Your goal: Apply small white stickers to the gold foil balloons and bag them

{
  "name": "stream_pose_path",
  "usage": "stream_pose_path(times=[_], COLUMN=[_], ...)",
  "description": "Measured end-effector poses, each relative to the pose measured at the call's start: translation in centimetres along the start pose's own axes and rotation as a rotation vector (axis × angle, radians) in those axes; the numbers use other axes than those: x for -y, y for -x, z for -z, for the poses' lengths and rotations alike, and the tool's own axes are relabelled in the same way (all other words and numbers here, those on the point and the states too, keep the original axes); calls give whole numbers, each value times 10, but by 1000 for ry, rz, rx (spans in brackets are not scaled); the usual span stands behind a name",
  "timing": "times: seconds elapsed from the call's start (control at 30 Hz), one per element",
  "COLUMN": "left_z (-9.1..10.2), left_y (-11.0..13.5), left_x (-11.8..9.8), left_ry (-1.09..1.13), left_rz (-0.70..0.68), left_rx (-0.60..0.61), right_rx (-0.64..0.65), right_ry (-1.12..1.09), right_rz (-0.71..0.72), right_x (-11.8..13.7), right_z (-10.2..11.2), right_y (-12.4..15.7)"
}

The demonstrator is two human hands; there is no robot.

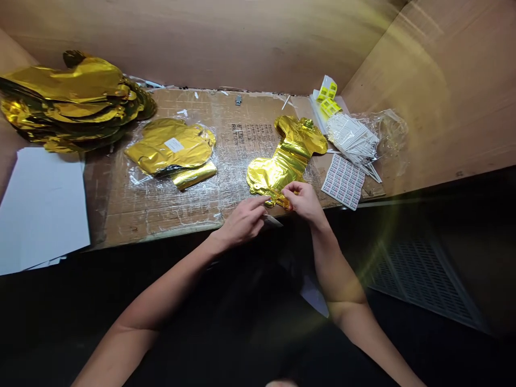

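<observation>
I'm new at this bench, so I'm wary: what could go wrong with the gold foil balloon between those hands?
The thin gold foil balloon is pinched at its lower end by the right hand, with the left hand close beside it, so the foil might crease or tear. The white printed label sheet sits at the cardboard-covered bench's front edge near the right wrist, and could get knocked off.

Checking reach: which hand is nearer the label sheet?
Right hand: just left of the label sheet, not touching it. Left hand: farther left, with the right hand between it and the sheet.
</observation>
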State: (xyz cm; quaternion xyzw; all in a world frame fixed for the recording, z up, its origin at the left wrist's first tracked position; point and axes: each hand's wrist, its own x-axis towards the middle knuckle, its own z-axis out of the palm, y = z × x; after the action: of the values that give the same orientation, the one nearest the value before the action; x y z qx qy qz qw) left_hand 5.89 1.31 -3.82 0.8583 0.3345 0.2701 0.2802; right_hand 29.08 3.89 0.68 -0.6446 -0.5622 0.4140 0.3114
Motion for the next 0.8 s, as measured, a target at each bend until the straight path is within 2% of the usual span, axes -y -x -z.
stream_pose_path(times=[0.1, 0.2, 0.27, 0.3, 0.37, 0.43, 0.53, 0.67, 0.8], left_z=[-7, -12, -14, -14, -13, -12, -12, -15, -17], left_y=[-2, -3, -2, -2, -1, 0, 0, 1, 1], left_x=[4, 7, 7, 7, 8, 9, 9, 10, 13], left_ry=[-203, -278, -292, -298, -312, -327, -345, -341, -286], left_rz=[-89, -87, -95, -100, -110, -121, -139, -124, -96], left_rx=[125, 143, 138, 137, 139, 144, 156, 159, 148], right_rx=[14, -153, -234, -218, -105, 12, 102, 161, 261], right_ry=[252, 659, 774, 776, 735, 698, 661, 541, 387], right_rz=[27, 73, 155, 223, 361, 416, 400, 363, 285], right_x=[-2, -5, -8, -11, -17, -23, -28, -24, -8], right_z=[-5, -11, -11, -10, -8, -6, -3, 7, 41], right_y=[-15, -17, -15, -16, -20, -27, -38, -51, -80])
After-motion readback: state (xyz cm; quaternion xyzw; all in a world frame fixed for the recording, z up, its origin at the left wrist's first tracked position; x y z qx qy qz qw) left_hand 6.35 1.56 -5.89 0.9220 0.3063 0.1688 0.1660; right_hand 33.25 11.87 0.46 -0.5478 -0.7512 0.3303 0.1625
